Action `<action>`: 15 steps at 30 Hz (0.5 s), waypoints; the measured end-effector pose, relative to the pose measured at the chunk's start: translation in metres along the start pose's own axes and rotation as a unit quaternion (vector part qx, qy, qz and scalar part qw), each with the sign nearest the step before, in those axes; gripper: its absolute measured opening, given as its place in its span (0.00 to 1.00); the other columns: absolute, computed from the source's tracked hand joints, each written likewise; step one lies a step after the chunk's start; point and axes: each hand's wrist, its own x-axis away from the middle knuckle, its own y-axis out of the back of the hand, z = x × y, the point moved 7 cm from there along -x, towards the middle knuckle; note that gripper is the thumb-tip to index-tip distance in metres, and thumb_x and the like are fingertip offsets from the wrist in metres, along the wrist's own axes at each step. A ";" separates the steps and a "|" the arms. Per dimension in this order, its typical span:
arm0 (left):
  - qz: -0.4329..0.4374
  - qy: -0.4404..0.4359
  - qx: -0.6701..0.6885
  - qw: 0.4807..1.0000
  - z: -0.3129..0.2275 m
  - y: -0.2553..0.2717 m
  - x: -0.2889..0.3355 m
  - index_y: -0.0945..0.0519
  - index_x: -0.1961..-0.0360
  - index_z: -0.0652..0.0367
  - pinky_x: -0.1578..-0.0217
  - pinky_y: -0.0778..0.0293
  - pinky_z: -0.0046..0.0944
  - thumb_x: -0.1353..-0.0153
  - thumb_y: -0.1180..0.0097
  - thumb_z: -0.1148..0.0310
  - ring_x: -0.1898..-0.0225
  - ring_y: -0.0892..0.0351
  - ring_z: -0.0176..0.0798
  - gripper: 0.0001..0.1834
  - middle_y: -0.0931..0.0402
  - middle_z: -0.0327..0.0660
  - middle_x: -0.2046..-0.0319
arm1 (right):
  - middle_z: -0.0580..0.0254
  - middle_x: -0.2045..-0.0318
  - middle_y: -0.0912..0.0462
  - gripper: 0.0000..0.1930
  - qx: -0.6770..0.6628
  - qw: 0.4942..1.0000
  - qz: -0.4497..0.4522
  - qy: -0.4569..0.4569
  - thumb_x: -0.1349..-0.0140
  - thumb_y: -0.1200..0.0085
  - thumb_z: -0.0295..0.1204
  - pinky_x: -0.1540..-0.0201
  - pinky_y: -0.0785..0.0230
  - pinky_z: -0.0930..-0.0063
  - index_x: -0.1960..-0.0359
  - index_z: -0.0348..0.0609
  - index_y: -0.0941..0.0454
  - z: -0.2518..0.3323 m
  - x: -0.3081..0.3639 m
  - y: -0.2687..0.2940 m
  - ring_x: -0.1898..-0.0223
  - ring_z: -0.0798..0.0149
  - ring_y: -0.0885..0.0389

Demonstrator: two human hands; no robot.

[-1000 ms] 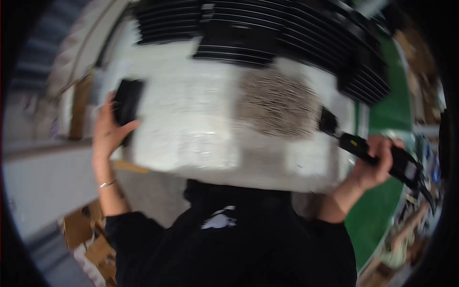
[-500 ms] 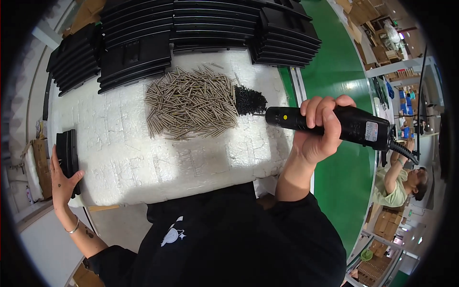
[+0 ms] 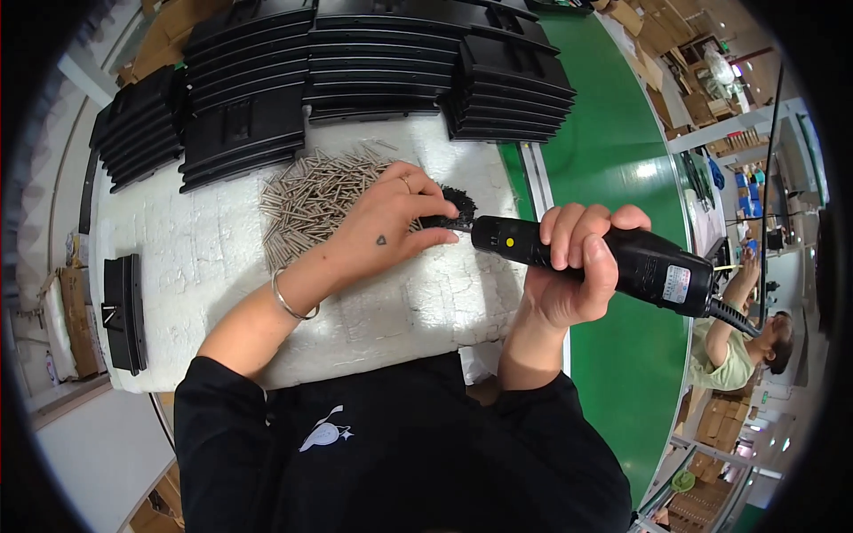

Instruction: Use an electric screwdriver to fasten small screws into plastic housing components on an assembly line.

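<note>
The right hand [image 3: 569,266] is wrapped around the black electric screwdriver [image 3: 604,258], all fingers pressed together about the barrel, the thumb lying along its near side; the tool is held level above the table's right edge, its tip pointing toward 9 o'clock and its cord trailing toward 4 o'clock. The left hand [image 3: 382,226] rests on the pile of screws [image 3: 311,200] at the centre of the white foam-covered table [image 3: 195,266], its fingers curled down at the small dark heap of screws [image 3: 458,202] just beside the tool tip; whether they pinch a screw cannot be told, as the fingertips are hidden. The screwdriver looks rigid and moderately heavy, so it is best gripped around the mid-barrel, as here, clear of the tip and cord. The screws are small, light, hard and smooth, likely to slip or scatter; 1 at a time is best taken by a pinch on the shank. Stacks of black plastic panels [image 3: 373,71] line the table from 10 to 1 o'clock, and a single black panel [image 3: 123,311] lies at 9 o'clock. A green conveyor belt [image 3: 613,151] runs at 3 o'clock.
</note>
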 end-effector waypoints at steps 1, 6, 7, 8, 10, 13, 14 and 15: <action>0.004 -0.003 0.003 1.000 0.000 -0.003 -0.003 0.16 0.65 0.58 0.53 0.28 0.40 0.51 0.31 0.67 0.55 0.27 0.43 0.12 0.21 0.37 0.64 | 0.65 0.83 0.33 0.18 0.004 1.000 -0.003 0.003 0.45 0.50 0.22 0.74 0.33 0.70 0.52 0.42 0.38 0.002 -0.001 0.003 0.85 0.70 0.35; -0.028 -0.041 -0.044 0.998 -0.001 -0.007 -0.009 0.17 0.71 0.57 0.57 0.26 0.39 0.57 0.29 0.69 0.57 0.25 0.42 0.11 0.20 0.35 0.70 | 0.66 0.83 0.33 0.19 -0.008 1.000 -0.011 0.009 0.45 0.50 0.23 0.74 0.33 0.70 0.52 0.44 0.38 0.003 -0.003 0.013 0.85 0.70 0.35; -0.026 -0.040 -0.044 0.998 0.000 -0.008 -0.010 0.17 0.71 0.57 0.57 0.26 0.39 0.57 0.29 0.69 0.57 0.25 0.42 0.11 0.20 0.35 0.70 | 0.66 0.83 0.33 0.19 -0.009 1.000 -0.013 0.009 0.45 0.50 0.23 0.74 0.33 0.70 0.52 0.44 0.38 0.004 -0.004 0.014 0.85 0.70 0.35; -0.038 -0.059 -0.061 0.996 -0.002 -0.008 -0.010 0.17 0.71 0.57 0.58 0.26 0.39 0.58 0.29 0.69 0.57 0.24 0.43 0.12 0.20 0.35 0.70 | 0.67 0.83 0.33 0.19 -0.013 1.000 -0.013 0.011 0.46 0.49 0.23 0.74 0.34 0.71 0.52 0.44 0.38 0.006 -0.005 0.014 0.85 0.70 0.35; -0.049 -0.077 -0.077 0.993 -0.005 -0.008 -0.011 0.18 0.72 0.57 0.60 0.25 0.39 0.59 0.28 0.70 0.58 0.23 0.43 0.12 0.19 0.35 0.70 | 0.67 0.83 0.33 0.19 -0.018 1.000 -0.013 0.012 0.46 0.49 0.23 0.74 0.34 0.71 0.52 0.45 0.38 0.007 -0.006 0.013 0.85 0.70 0.35; -0.052 -0.089 -0.103 0.989 -0.012 -0.007 -0.011 0.19 0.73 0.57 0.61 0.25 0.39 0.59 0.28 0.69 0.59 0.23 0.43 0.13 0.20 0.35 0.71 | 0.68 0.84 0.33 0.19 -0.025 1.000 0.004 0.012 0.46 0.49 0.23 0.75 0.34 0.71 0.52 0.46 0.39 0.009 -0.007 0.011 0.86 0.70 0.34; -0.047 -0.077 -0.100 0.991 -0.011 -0.007 -0.012 0.20 0.73 0.57 0.61 0.25 0.38 0.59 0.28 0.68 0.59 0.23 0.43 0.13 0.20 0.35 0.71 | 0.68 0.84 0.32 0.20 -0.022 1.000 0.008 0.011 0.46 0.49 0.23 0.75 0.34 0.71 0.52 0.46 0.38 0.009 -0.007 0.009 0.86 0.70 0.34; -0.042 -0.065 -0.097 0.992 -0.010 -0.007 -0.013 0.20 0.74 0.57 0.62 0.24 0.38 0.60 0.28 0.68 0.59 0.22 0.43 0.13 0.20 0.34 0.72 | 0.68 0.84 0.32 0.20 -0.018 1.000 0.012 0.010 0.46 0.49 0.23 0.75 0.34 0.71 0.52 0.47 0.38 0.009 -0.007 0.009 0.86 0.70 0.34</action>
